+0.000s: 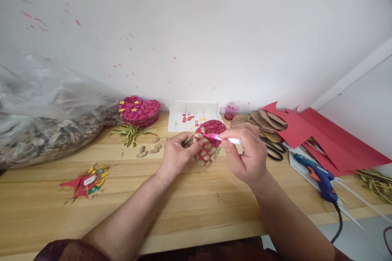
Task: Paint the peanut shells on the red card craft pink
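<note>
Over the middle of the wooden table, my left hand [177, 155] grips the edge of a red piece covered with peanuts [206, 155]. Its upper right part is painted magenta, while the lower peanuts keep their natural tan colour. My right hand [247, 153] is closed around a white-handled paintbrush [234, 140], whose pink tip touches or nearly touches the peanuts at the upper left. Behind the piece lies a white sheet [172, 120] with small red and yellow stars. A plastic cup of magenta paint [231, 112] stands by the wall.
A finished-looking magenta peanut stack [141, 110] with yellow stars stands back left, near loose peanuts [142, 154]. A large plastic bag [45, 118] fills the left. Right are black-handled scissors [275, 151], red paper [333, 134] and a corded blue glue gun [321, 181]. Scraps [88, 181] lie front left.
</note>
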### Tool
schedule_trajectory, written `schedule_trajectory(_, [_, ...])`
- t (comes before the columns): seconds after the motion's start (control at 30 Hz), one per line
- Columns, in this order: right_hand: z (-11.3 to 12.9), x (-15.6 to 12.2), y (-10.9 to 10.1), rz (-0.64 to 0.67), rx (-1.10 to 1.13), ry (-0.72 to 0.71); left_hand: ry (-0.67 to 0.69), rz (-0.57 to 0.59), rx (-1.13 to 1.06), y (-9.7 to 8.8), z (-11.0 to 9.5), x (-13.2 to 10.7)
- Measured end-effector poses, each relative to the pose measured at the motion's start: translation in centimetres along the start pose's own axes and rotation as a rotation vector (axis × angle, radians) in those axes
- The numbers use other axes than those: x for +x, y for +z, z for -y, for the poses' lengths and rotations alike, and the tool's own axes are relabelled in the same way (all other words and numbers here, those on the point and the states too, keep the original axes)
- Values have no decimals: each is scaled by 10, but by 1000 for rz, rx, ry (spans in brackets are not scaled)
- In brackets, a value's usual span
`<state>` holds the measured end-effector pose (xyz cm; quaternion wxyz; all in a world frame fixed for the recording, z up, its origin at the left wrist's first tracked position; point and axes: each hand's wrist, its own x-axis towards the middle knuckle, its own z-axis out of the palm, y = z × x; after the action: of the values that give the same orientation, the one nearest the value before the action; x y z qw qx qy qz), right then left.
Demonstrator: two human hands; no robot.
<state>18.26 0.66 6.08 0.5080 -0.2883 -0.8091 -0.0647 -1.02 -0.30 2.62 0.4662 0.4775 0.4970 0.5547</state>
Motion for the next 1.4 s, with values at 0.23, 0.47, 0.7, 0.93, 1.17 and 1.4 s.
schedule_trajectory(0.23, [-1,0,0,-24,50,45,-86,20,-120,0,4,3])
schedule_trajectory(0.47, [-5,-2,0,-41,57,65,-172,-8,-264,3,-1,2])
schedule_trajectory(0.7, [-6,-1,1,-41,56,61,-201,-2,-301,3,2,3])
schedule_trajectory(0.93, [-7,-3,1,-39,72,78,-209,28,-332,2,6,4])
schedule_trajectory(1.17, [-7,-2,2,-57,86,91,-202,25,-335,0,8,5])
schedule_trajectory(1.4, [-14,-6,4,-63,142,163,-211,45,-340,-1,12,4])
